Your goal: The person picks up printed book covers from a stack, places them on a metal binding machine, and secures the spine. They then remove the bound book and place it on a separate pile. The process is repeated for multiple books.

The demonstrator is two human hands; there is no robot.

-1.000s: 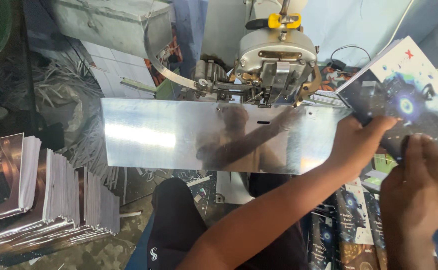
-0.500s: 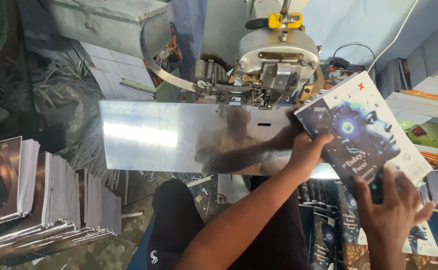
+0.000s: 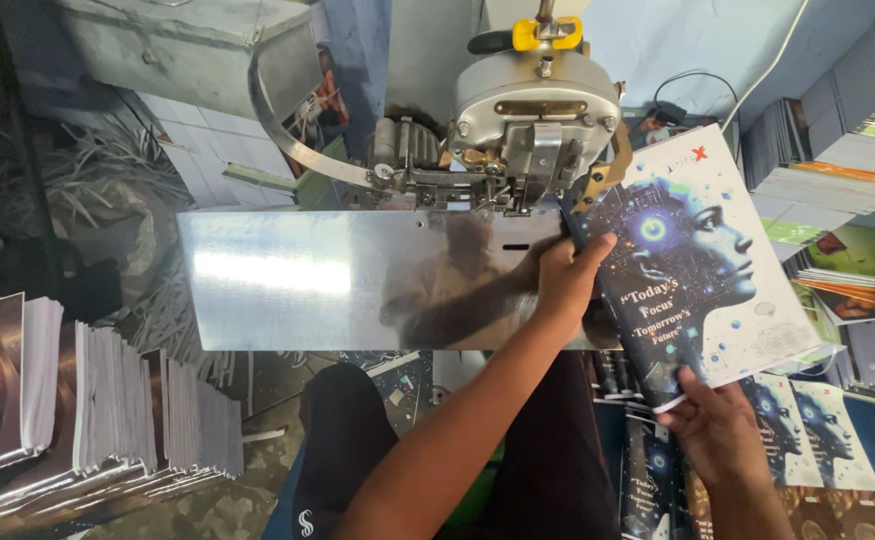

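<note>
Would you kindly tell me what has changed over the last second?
The booklet moved left, from the right edge up to the stitching machine. The left hand holds its spine edge, the right hand its lower corner. The metal plate and paper stacks stayed.

We grip a booklet [image 3: 697,270] with our left hand [image 3: 565,285] at its spine edge, just below the stitching machine [image 3: 532,120], on the steel plate [image 3: 357,280]; our right hand [image 3: 722,430] holds its lower corner.

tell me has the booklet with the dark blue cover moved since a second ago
Yes. The glossy booklet with the dark blue cover has come leftward, so its spine edge now sits by the grey metal machine head above the shiny steel plate.
</note>
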